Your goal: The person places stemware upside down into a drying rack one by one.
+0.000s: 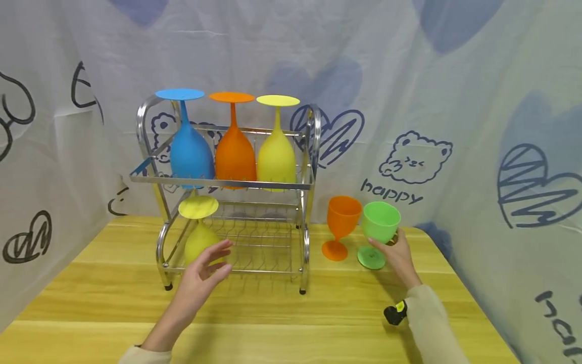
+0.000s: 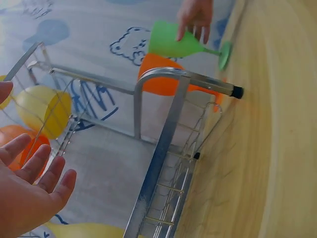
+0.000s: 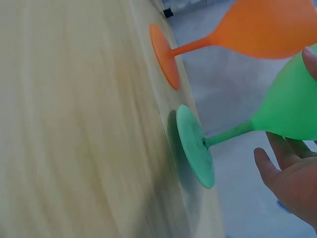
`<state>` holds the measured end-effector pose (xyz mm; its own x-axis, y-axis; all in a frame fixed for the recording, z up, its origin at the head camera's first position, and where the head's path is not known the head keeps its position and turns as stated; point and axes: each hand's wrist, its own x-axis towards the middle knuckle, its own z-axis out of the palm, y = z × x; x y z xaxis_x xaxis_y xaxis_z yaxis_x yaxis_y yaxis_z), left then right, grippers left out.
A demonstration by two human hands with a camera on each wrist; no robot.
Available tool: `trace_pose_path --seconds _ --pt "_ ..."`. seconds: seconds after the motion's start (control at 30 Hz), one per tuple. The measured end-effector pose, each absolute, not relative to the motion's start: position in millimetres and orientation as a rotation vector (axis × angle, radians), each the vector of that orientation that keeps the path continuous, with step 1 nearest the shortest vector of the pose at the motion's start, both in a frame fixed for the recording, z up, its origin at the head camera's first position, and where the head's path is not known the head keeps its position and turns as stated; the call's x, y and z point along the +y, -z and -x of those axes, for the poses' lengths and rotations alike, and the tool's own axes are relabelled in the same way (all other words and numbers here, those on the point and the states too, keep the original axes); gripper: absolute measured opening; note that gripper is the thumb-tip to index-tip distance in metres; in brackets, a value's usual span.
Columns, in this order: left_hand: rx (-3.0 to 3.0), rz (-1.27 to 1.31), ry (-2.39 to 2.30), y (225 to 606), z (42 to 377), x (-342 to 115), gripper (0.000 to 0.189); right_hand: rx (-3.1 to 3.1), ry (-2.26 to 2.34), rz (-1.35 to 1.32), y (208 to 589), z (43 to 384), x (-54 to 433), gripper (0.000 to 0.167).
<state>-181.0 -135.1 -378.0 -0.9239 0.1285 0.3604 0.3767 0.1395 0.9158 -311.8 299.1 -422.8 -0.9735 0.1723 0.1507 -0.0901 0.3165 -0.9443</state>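
Head view's bright enough, wrist shots look kinda hazy, soft shadow on the worktop [image 3: 74, 124] beneath the green goblet [image 3: 282, 109].

Smooth plastic goblet [image 1: 380, 230], glossy metal rack [image 1: 273, 185]

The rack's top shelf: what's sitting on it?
The top shelf holds three upside-down cups: a blue cup, an orange cup and a yellow cup. Their insides are covered, so anything within can't be seen.
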Motion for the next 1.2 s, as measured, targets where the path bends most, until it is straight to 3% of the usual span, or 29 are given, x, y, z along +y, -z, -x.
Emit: trace_pose_path --seconds 0.33,1.2 --pt "-2.242 0.513 1.868 383 198 -122 0.057 -2.433 -1.573 -0.153 411 268 294 0.083" --pt "-2.367 0.781 1.724 383 216 -31 0.087 -2.478 -0.911 -0.615 389 218 217 0.092"
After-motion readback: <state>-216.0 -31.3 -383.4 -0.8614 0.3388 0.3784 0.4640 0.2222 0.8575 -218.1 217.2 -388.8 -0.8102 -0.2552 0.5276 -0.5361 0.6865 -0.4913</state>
